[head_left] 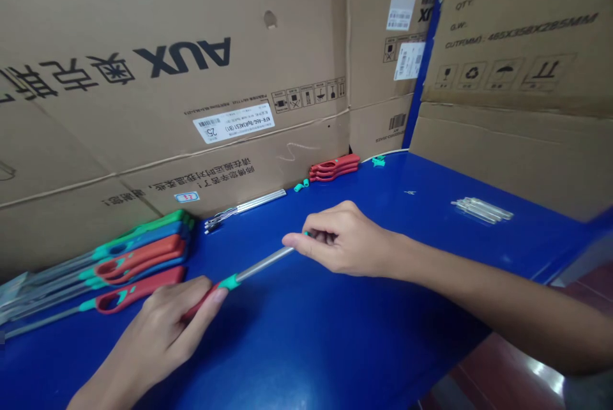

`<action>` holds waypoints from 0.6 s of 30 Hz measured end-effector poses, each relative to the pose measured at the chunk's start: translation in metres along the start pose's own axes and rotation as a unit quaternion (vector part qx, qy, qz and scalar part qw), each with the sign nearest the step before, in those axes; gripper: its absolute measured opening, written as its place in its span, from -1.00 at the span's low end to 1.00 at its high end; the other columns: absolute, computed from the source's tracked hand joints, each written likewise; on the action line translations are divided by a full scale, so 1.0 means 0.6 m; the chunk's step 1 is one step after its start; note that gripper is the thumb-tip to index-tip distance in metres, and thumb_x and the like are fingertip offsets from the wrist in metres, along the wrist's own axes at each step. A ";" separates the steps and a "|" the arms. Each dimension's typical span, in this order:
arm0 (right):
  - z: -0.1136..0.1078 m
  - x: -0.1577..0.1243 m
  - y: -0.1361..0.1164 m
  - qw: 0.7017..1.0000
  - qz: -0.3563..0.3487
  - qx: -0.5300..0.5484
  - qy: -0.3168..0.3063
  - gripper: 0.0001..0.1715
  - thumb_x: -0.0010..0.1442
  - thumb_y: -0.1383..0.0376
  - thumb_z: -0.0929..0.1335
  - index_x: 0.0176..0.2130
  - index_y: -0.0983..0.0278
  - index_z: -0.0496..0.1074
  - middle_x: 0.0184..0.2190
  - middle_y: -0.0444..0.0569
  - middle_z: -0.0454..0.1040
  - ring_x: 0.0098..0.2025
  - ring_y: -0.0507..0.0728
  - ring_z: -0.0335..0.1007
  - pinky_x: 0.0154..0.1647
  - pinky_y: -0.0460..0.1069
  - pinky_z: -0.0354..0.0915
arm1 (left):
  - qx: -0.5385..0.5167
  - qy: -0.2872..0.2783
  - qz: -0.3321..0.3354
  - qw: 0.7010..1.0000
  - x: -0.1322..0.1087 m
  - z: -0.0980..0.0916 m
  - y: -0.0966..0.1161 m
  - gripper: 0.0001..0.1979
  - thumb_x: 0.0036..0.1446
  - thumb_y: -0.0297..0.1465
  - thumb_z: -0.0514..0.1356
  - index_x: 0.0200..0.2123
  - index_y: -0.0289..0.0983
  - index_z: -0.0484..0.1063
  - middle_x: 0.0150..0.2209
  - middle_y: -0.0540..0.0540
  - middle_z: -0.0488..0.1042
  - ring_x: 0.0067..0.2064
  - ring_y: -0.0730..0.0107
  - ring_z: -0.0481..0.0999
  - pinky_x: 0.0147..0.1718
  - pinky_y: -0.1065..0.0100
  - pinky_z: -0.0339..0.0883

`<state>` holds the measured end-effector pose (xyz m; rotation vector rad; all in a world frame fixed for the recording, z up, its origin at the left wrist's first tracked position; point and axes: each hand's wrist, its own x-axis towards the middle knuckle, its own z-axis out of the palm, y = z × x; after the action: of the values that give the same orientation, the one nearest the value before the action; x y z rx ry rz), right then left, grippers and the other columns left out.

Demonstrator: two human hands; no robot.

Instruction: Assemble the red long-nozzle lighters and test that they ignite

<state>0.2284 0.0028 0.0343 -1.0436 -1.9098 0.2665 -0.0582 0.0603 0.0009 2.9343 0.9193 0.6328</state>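
My left hand (179, 320) is wrapped round the red handle of a long lighter (263, 265), whose metal tube points up and to the right from a green collar. At the tube's far end, my right hand (342, 237) is closed in a pinch, with a bit of green showing between the fingers; the tip itself is hidden. Left of my left hand lie several finished-looking lighters (138, 288) with red, orange, blue and green handles, their tubes toward the left edge.
Cardboard boxes (167, 7) stand along the back and right of the blue table (287, 333). Near them lie thin metal rods (261, 201), red handles (335, 168), small green pieces (378, 161) and, at right, clear sticks (483, 210).
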 end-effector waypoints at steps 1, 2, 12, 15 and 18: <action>0.000 0.000 0.000 1.000 -0.003 -0.006 -0.001 -0.50 0.24 0.18 0.36 -0.65 0.33 0.30 -0.73 -0.26 0.06 -0.63 -0.09 -0.09 -0.58 -0.10 -0.01 | 0.002 0.001 0.000 1.000 0.000 -0.001 0.001 -0.65 0.27 -0.40 0.02 -0.59 -0.24 0.11 -0.65 0.10 0.13 -0.63 0.57 0.18 -0.56 0.43 0.03; 0.000 0.001 0.001 1.000 -0.010 -0.005 -0.001 -0.53 0.23 0.19 0.37 -0.63 0.33 0.33 -0.71 -0.25 0.10 -0.62 -0.09 -0.05 -0.57 -0.11 0.02 | 0.004 0.003 0.002 1.000 0.001 -0.002 0.001 -0.65 0.27 -0.41 0.02 -0.59 -0.24 0.11 -0.65 0.10 0.13 -0.63 0.57 0.18 -0.56 0.43 0.03; -0.006 -0.001 0.011 0.998 -0.056 0.036 -0.005 -0.87 0.13 0.30 0.44 -0.36 0.36 0.53 -0.57 -0.13 0.43 -0.56 -0.05 0.25 -0.53 -0.13 0.21 | 0.041 0.024 0.058 0.997 0.009 -0.006 0.007 -0.64 0.28 -0.45 0.00 -0.61 -0.25 0.11 -0.67 0.11 0.14 -0.66 0.61 0.19 -0.60 0.46 0.04; -0.001 -0.002 0.006 1.000 0.010 -0.008 -0.026 -0.63 0.19 0.19 0.39 -0.55 0.36 0.45 -0.74 -0.26 0.15 -0.66 -0.10 -0.02 -0.62 -0.12 0.02 | 0.052 0.022 0.061 0.997 0.010 -0.006 0.009 -0.63 0.29 -0.43 0.00 -0.61 -0.25 0.12 -0.67 0.11 0.14 -0.66 0.60 0.21 -0.58 0.46 0.06; 0.000 0.000 0.007 0.999 -0.011 -0.016 -0.041 -0.61 0.23 0.20 0.37 -0.56 0.35 0.44 -0.70 -0.22 0.20 -0.63 -0.08 0.00 -0.59 -0.10 0.03 | 0.056 0.023 0.061 0.996 0.009 -0.005 0.006 -0.63 0.29 -0.42 -0.01 -0.60 -0.25 0.12 -0.67 0.11 0.16 -0.66 0.60 0.21 -0.58 0.46 0.06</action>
<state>0.2310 0.0053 0.0319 -1.0473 -2.0033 0.2710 -0.0534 0.0597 0.0061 3.1082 0.8085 0.6763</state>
